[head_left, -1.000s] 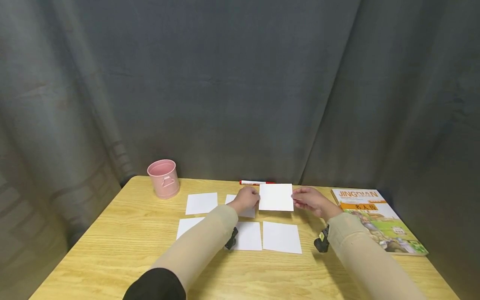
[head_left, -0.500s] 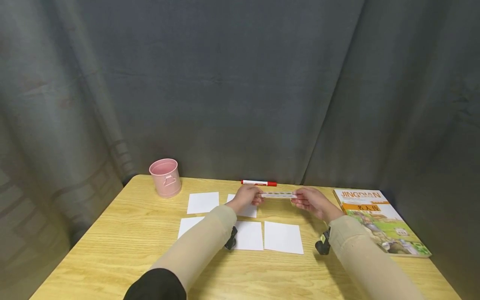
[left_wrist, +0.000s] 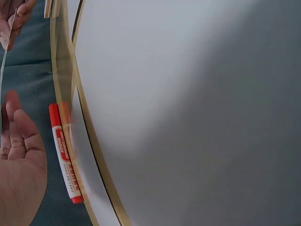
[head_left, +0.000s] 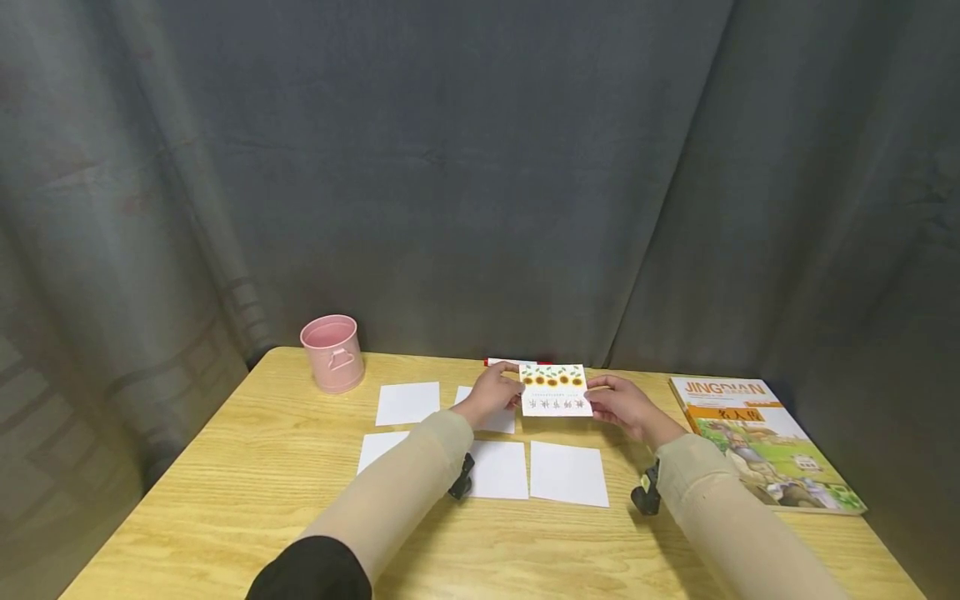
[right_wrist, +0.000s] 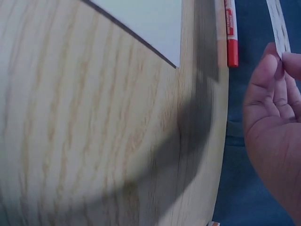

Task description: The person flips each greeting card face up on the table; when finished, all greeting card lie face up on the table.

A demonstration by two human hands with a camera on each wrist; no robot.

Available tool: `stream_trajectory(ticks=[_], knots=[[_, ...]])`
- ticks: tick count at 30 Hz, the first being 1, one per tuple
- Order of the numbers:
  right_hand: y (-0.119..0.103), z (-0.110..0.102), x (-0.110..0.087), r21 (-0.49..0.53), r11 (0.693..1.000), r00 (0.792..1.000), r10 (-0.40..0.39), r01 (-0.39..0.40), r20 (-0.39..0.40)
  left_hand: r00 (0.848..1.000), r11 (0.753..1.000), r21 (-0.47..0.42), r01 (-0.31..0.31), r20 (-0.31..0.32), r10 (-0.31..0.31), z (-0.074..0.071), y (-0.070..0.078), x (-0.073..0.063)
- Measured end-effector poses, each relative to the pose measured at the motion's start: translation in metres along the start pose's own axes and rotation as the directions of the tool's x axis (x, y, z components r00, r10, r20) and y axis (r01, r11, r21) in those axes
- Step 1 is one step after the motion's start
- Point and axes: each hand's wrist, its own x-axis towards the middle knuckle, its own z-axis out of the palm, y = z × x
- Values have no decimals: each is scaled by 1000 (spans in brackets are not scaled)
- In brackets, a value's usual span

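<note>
White card with sunflowers and lettering [head_left: 555, 391], just right of centre in the frame, is up off the bench [head_left: 225, 500] and tilted toward the head camera. Left grip [head_left: 492, 395] pinches 1 side edge, right grip [head_left: 624, 405] pinches the other, so it's all fingertips.

Couple of worries, imo: it's thin stuff, so squeezing the 2 sides inward could buckle it, and a loose pinch on 1 side could let it swing down. Left sleeve [head_left: 397, 492] also hangs over the 5 plain white cards [head_left: 570, 472], lower centre; dip that arm and they'd probably get dragged. Marker [head_left: 501, 362] sits right by the far edge, so a knuckle bump might roll it off.
</note>
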Motion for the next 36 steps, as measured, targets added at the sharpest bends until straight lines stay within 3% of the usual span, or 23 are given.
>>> stream_trajectory(ticks=[7,15,21,25,31,36], knots=[[-2,4,1,-47,999,1000,-14,15,26,999,992,119,-39,37,35,5,9,-4],[-1,4,-3,-58,998,997,-24,28,71,994,981,193,30,94,-49,9,15,-6],[-4,2,-7,-68,997,996,-36,42,82,987,980,198,34,146,-64,5,17,-6],[-7,2,-9,-48,998,997,-38,42,72,977,989,140,51,197,-78,1,16,-5],[-5,-2,-10,85,996,993,-50,41,107,995,997,-67,31,94,-24,-1,14,-3],[0,6,-9,272,958,989,-121,93,86,1000,987,-163,1,-23,-5,6,20,-6]])
